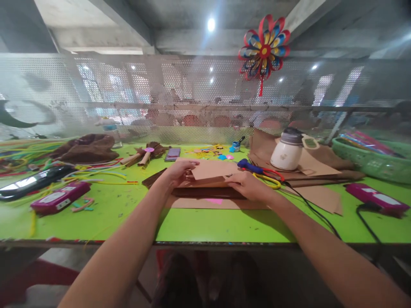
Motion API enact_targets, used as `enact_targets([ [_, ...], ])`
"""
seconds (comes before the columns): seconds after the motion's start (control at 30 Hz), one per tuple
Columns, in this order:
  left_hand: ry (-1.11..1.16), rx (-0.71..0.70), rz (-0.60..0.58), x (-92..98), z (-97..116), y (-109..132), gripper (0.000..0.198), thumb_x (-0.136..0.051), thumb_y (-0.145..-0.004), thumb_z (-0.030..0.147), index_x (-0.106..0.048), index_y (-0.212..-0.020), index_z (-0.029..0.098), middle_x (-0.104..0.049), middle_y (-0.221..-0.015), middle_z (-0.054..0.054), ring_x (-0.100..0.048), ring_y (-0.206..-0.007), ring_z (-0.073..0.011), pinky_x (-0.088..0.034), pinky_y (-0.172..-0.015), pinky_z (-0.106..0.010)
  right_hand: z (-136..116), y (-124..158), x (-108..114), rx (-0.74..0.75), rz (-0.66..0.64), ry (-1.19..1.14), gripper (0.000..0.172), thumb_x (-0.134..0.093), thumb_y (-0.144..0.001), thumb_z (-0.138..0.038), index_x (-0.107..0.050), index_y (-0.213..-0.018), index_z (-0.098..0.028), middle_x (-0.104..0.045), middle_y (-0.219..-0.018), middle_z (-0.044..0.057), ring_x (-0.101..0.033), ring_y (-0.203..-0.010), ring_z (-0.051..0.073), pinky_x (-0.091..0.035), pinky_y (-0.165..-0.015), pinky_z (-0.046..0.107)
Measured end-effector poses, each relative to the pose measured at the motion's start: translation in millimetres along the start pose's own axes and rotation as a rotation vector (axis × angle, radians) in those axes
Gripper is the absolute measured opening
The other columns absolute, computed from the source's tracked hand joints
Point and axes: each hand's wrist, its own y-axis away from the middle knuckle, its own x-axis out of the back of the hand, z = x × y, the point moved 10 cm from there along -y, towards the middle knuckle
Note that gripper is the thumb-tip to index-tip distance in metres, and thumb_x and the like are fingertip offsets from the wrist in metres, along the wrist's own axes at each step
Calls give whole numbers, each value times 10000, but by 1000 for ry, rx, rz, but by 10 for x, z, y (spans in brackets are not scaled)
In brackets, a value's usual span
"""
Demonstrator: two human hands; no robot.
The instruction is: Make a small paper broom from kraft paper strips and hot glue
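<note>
A sheet of brown kraft paper [210, 170] is held up a little above the table in front of me. My left hand [180, 172] grips its left edge, fingers curled. At its right edge, my right hand [248, 185] pinches the paper. Beneath it lies a folded dark brown sheet [208, 193] with pleated paper showing at its left. Under that, a flat kraft sheet [189, 203] rests on the table with a pink piece [214, 200] on it. Just beyond my right hand lies a blue-handled tool [248, 165], probably a glue gun.
A cream bottle [287, 149] stands on stacked brown paper [321, 164] at right, near a green basket [369, 158]. Purple power strips [61, 198] lie on both sides of the green table [224, 229]. A black cable [316, 214] runs off the right front edge. Pipe cleaners [109, 174] spread left.
</note>
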Motion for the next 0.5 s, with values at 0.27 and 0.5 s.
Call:
enact_targets([
  [0.27, -115, -2, -11, 1, -20, 2, 168, -589, -636, 50, -653, -769, 129, -457, -559, 34, -369, -458, -74, -330, -421, -206, -153, 38, -156, 57, -114, 83, 178, -556, -839, -207, -704, -936, -186, -692, -906, 69, -605, -854, 184, -424, -752, 275],
  [0.5, -94, -45, 23, 71, -64, -87, 234, -500, -572, -4, -636, -715, 122, -451, -543, 21, -288, -426, -65, -175, -391, -204, -291, 64, -192, 85, -161, 258, 148, -597, -818, -295, -655, -890, -180, -642, -928, 88, -564, -879, 215, -392, -699, 278],
])
